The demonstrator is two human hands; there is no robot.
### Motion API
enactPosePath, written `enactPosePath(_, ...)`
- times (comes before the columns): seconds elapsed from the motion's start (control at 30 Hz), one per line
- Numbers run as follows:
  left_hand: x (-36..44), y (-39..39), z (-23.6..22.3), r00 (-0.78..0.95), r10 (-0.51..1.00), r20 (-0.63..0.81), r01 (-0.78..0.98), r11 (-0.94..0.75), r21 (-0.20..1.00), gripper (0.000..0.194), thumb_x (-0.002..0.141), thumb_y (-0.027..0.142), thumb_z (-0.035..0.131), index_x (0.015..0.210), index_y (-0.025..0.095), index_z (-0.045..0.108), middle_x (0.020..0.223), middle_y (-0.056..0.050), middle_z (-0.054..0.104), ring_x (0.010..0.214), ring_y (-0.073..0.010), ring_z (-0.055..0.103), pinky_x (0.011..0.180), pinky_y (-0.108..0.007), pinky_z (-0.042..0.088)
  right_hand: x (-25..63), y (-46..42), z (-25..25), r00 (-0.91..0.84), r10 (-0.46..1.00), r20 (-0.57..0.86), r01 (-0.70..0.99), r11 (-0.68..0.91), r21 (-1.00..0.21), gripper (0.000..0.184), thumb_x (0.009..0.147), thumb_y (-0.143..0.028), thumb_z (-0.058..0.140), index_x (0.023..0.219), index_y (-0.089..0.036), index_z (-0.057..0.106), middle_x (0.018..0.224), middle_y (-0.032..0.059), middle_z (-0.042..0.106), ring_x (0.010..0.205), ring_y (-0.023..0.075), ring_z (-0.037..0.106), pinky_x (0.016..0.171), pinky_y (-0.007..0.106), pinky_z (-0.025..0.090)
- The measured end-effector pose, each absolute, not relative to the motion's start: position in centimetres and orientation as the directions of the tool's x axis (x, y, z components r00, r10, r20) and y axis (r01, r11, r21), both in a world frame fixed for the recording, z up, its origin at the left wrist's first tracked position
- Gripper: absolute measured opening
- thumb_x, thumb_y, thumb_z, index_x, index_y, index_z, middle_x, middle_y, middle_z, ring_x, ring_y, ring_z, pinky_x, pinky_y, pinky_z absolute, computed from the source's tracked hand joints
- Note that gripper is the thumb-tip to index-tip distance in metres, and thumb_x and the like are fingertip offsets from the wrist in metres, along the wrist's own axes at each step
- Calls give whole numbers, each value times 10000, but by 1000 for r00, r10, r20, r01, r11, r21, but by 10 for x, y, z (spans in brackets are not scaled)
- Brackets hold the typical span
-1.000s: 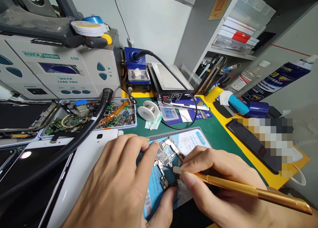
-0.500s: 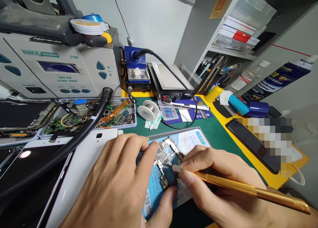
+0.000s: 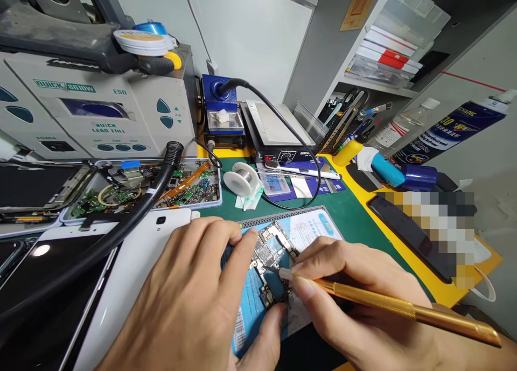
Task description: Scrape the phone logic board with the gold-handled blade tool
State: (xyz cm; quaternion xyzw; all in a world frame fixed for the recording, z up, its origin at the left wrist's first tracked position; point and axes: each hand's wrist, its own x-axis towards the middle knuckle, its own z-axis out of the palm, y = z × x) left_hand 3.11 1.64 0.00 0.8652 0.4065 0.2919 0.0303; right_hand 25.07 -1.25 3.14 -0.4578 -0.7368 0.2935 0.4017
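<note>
Lying between half-open left hand (image 3: 194, 290) and right hand (image 3: 355, 279), pinched round gold tool (image 3: 379, 302): circuit board (image 3: 265, 254).

Pen tool (image 3: 407, 309): gold metal finish, glossy, with rough knurled band. Phone (image 3: 410, 236) along right edge of bench (image 3: 385, 215): glossy, smooth, black. Solder spool (image 3: 237, 183): white plastic.
</note>
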Motion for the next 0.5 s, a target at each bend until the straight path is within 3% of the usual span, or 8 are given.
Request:
enactPosePath(0.13, 32, 16, 1, 509, 720, 471, 681, -672, 291, 438, 902, 317, 615, 1320, 186, 615, 1202, -104, 576, 1094, -319, 573, 883, -493, 518, 251, -13, 34, -257, 912, 319, 450, 405, -796, 135, 932, -79, 717, 951, -211, 696, 804, -23, 747, 662, 116, 694, 655, 227, 551)
enactPosePath(0.23, 32, 17, 2, 498, 733, 464, 690, -659, 301, 453, 896, 322, 635, 1331, 197, 614, 1202, -94, 578, 1094, -313, 575, 889, -485, 517, 253, -10, 36, -162, 958, 237, 383, 282, -880, 115, 978, -148, 724, 877, -200, 710, 735, -9, 733, 597, 112, 653, 583, 207, 541)
enactPosePath(0.33, 31, 19, 0, 494, 734, 466, 686, -658, 311, 454, 889, 336, 652, 1323, 206, 614, 1188, -83, 576, 1077, -302, 578, 887, -473, 517, 257, -3, 37, -71, 997, -7, 68, -3, -998, 246, 1039, -314, 754, 842, -185, 684, 655, 2, 713, 484, 96, 606, 457, 162, 488)
enactPosePath(0.4, 32, 20, -1, 489, 729, 479, 687, -660, 304, 463, 879, 334, 656, 1321, 205, 608, 1192, -84, 576, 1073, -302, 579, 878, -469, 514, 261, 4, 37, -90, 984, -151, -163, -164, -973, 295, 1001, -376, 815, 846, -174, 665, 700, 21, 743, 456, 97, 624, 413, 145, 466)
enactPosePath(0.5, 33, 19, -4, 483, 713, 508, 693, -666, 275, 461, 879, 329, 649, 1319, 201, 599, 1222, -92, 576, 1095, -314, 579, 895, -479, 509, 264, 13, 39, -151, 965, -216, -352, -257, -900, 328, 914, -346, 869, 786, -159, 632, 739, 42, 760, 429, 92, 616, 374, 126, 417)
